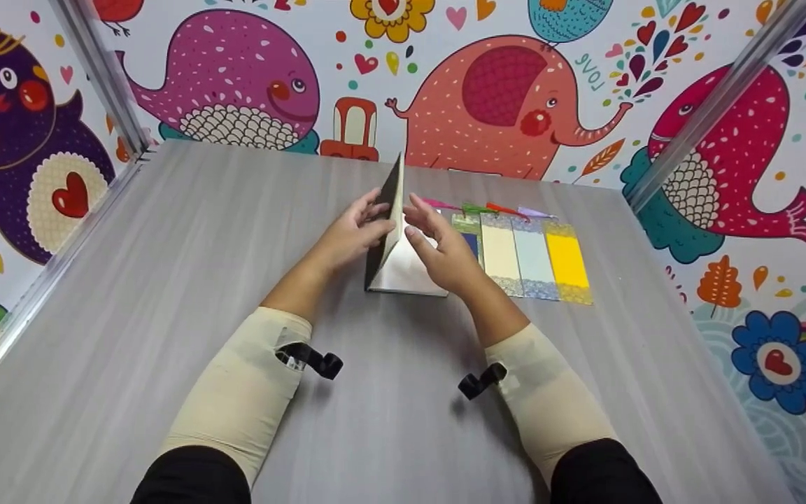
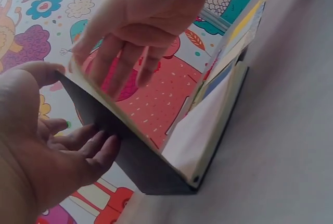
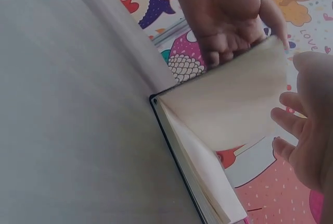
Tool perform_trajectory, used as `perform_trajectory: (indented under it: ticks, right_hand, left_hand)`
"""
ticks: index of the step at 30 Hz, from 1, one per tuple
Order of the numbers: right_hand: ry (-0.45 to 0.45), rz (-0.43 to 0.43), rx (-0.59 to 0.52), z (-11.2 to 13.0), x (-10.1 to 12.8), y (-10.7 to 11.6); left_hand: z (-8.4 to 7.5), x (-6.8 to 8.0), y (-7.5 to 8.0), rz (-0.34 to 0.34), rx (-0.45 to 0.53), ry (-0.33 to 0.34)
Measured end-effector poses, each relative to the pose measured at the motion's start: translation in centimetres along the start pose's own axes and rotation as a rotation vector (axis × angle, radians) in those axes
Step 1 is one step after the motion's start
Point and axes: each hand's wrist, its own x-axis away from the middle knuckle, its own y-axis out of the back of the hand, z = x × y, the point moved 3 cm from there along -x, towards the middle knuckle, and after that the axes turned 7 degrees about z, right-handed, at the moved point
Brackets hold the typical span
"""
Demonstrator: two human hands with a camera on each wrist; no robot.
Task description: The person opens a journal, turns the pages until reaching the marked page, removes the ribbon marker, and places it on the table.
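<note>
A dark-covered notebook (image 1: 403,276) lies on the grey table (image 1: 186,266) with its front cover (image 1: 394,203) lifted nearly upright. My left hand (image 1: 350,236) grips that cover from the outside, thumb at its top edge and fingers behind it (image 2: 83,146). My right hand (image 1: 445,252) is on the inner side, its straight fingers (image 2: 122,62) touching the cream lining (image 3: 229,99) near the top edge. The white pages (image 2: 195,135) lie flat below.
Several coloured bookmarks (image 1: 525,255) with tassels lie side by side just right of the notebook, one yellow (image 1: 567,260). Metal frame rails (image 1: 105,77) and cartoon-animal walls (image 1: 501,91) close in the table at the back and sides.
</note>
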Motion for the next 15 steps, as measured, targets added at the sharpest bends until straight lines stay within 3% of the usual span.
perform_trajectory:
  ticks: [6, 12, 15]
  right_hand:
    - [-0.007, -0.015, -0.048, 0.3, 0.1, 0.1]
    - [-0.055, -0.092, -0.053, 0.2, 0.0, 0.6]
    - [-0.09, -0.126, -0.039, 0.0, 0.0, 0.9]
  left_hand:
    - [0.8, -0.3, -0.8, 0.045, -0.029, 0.008]
    - [1.5, -0.7, -1.1, 0.034, -0.048, -0.019]
    - [2.2, -0.9, -1.0, 0.021, -0.127, -0.038]
